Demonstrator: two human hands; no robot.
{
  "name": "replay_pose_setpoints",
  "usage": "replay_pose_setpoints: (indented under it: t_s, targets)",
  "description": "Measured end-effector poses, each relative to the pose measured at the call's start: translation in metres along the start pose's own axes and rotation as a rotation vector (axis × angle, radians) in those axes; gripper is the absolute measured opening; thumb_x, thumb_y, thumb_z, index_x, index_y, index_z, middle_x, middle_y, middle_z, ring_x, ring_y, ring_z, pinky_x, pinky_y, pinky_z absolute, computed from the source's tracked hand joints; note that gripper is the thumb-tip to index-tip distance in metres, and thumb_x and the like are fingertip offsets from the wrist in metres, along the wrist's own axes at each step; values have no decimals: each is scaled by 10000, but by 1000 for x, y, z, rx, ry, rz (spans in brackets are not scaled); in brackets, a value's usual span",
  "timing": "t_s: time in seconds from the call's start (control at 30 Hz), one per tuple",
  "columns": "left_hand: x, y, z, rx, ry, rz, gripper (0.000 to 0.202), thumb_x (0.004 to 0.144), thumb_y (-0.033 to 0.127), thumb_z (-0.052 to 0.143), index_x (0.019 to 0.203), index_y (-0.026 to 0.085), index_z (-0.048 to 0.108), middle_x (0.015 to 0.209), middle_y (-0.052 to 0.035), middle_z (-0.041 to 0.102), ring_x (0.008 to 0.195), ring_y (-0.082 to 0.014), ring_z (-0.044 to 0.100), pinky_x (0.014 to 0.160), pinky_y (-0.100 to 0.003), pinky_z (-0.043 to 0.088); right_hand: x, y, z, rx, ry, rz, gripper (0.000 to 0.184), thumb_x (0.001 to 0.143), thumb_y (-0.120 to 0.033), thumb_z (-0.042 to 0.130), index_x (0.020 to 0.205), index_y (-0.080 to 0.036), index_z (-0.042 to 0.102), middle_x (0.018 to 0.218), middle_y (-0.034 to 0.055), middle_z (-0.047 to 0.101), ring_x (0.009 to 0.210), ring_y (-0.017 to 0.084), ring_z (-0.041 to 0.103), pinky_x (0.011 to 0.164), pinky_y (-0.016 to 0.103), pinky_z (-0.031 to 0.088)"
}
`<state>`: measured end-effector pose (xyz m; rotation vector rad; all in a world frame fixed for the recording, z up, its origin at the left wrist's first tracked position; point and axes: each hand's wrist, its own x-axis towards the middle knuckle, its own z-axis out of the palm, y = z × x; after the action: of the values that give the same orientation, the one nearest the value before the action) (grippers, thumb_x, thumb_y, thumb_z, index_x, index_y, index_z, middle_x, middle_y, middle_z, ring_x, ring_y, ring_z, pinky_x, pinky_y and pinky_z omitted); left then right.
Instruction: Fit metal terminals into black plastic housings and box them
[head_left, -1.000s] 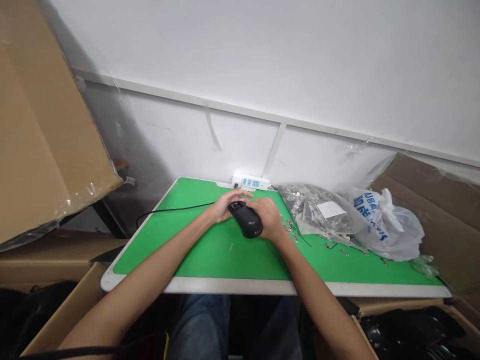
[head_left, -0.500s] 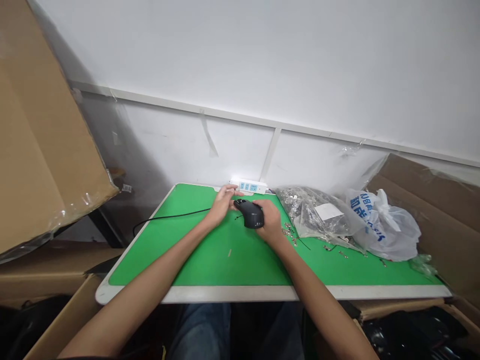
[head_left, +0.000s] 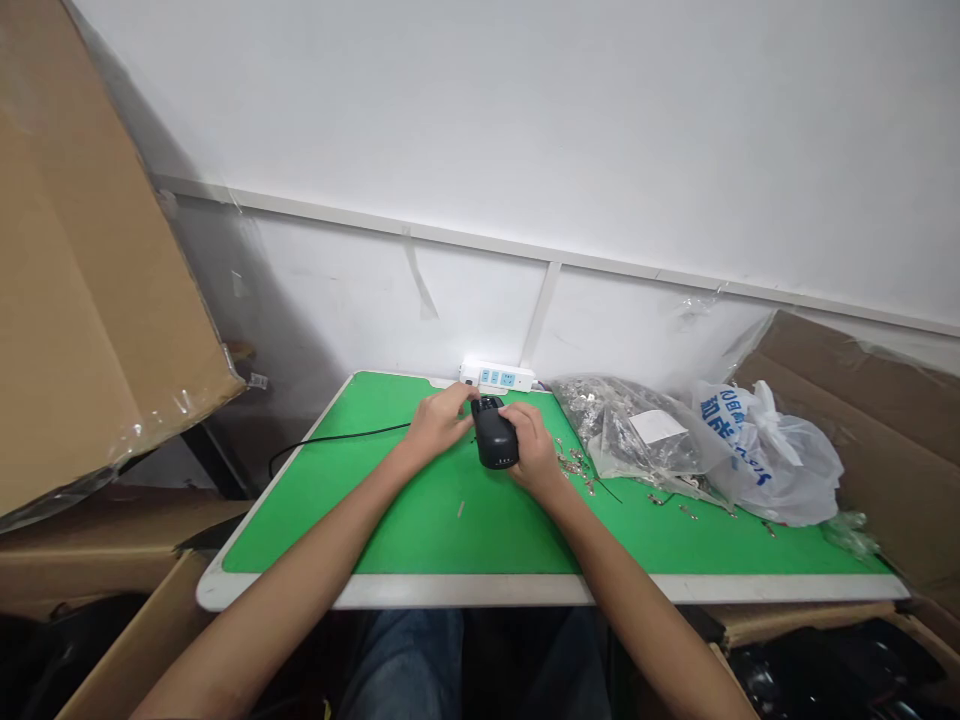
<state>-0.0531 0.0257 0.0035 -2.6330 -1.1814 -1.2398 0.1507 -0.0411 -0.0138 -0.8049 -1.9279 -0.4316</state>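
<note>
A black rounded device (head_left: 496, 440), shaped like a computer mouse with small pale marks on its near end, is held tilted over the green table mat (head_left: 405, 530). My right hand (head_left: 534, 440) wraps its right side, thumb lying on top. At its far left end, the bent fingers of my left hand (head_left: 439, 420) are closed together close to the device's opening or recess; what they pinch is too small to make out. A black cable (head_left: 345, 436) comes from the table's left edge and disappears behind the left hand.
Behind the hands stands a white power strip (head_left: 498, 378) against the wall. To the right lie small metal pieces (head_left: 574, 462), a clear bag of metal parts (head_left: 637, 430) and a knotted white plastic bag (head_left: 780, 450). Cardboard boxes (head_left: 97, 250) flank the table; black items fill the lower ones.
The device has turned to point more straight away from me and come slightly nearer. My left hand's fingers, spread before, have closed in at its far end.
</note>
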Motion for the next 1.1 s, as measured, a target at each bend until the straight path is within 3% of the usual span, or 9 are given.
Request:
replay_pose_setpoints:
  t_s: [0.37,0.67,0.9,1.1]
  targets:
    - [-1,-6,4,-87,-21,13,301,830,99,590,1094,218,672,982,-2,754,701,-136,672,696,-251,505,-1,3,0,-17,-31,-30,561,868,-162,585,1422,-152,496,1221,186,647,1154,297,659,935,438,610]
    - [-1,-12,7,-62,39,132,255,891,101,568,1089,202,693,957,-25,750,692,-133,663,700,-244,534,-1,3,0,-29,-24,-30,535,871,-161,581,1403,-138,533,1222,195,656,1159,299,653,946,434,602]
    - [-1,-12,4,-10,6,231,256,939,122,531,1097,213,711,1003,-63,762,915,-181,733,812,-267,559,-2,4,1,-83,-49,-25,507,871,-165,546,1378,-147,558,1215,190,667,1138,295,665,936,429,606]
    - [0,-14,5,115,-21,285,223,967,145,496,985,213,708,935,-52,746,782,-162,700,703,-245,507,2,0,0,-83,4,-85,520,861,-148,543,1380,-117,541,1188,201,675,1115,296,667,929,417,603]
